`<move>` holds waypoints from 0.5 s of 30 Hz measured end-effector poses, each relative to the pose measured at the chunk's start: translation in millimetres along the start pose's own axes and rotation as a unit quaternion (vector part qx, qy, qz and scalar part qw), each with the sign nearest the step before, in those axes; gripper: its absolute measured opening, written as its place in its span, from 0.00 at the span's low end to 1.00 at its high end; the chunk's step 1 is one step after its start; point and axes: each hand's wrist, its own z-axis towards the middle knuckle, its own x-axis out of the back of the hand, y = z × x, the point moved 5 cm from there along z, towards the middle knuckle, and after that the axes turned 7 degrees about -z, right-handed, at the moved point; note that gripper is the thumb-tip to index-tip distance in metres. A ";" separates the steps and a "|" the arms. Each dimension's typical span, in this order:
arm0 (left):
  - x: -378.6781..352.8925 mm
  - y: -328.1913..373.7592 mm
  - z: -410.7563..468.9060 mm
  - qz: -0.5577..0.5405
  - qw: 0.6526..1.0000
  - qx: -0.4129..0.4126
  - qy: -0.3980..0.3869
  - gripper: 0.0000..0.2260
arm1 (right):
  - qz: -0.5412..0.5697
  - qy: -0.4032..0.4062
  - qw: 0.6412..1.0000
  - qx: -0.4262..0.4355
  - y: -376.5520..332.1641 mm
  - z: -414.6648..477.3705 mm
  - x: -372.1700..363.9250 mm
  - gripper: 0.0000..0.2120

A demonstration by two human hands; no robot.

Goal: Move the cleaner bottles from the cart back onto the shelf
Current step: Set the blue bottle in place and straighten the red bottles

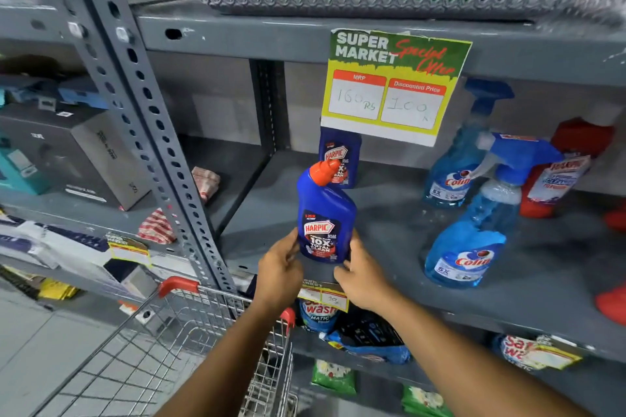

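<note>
Head view: both our hands hold one blue Harpic bottle at the shelf's front edge, left hand wrapped on its lower left side, right hand cupping the lower right corner, fingers curled against the label. Bottle stands near upright, long axis vertical, orange cap leaning slightly right, base just at or above the shelf; contact we cannot tell. Open shelf lies straight ahead, a second Harpic bottle behind. Cart sits below left. Both hands equally near; we judge a short push forward seats it.
</note>
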 end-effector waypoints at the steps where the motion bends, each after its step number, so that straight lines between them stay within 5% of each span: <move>1: 0.6 -1.1 -0.7 0.003 1.000 -0.003 0.000 0.33 | 0.004 -0.007 1.000 -0.001 1.0 1.5 -1.2 0.37; 6: 2.8 1.6 -15.6 0.012 0.999 -0.014 0.045 0.31 | 0.019 -0.006 1.000 -0.011 8.1 -27.4 10.5 0.38; 9: -6.3 27.4 -49.3 0.088 0.977 -0.135 0.137 0.24 | 0.033 0.163 0.985 0.047 22.8 -85.5 53.6 0.29; 12: -63.8 52.7 -70.7 0.065 0.978 -0.199 0.002 0.23 | 0.020 0.386 0.922 0.036 58.6 -122.4 113.6 0.26; 15: -129.9 69.3 -61.4 0.034 0.981 -0.121 -0.147 0.28 | 0.052 0.361 0.929 -0.061 87.2 -108.2 150.5 0.31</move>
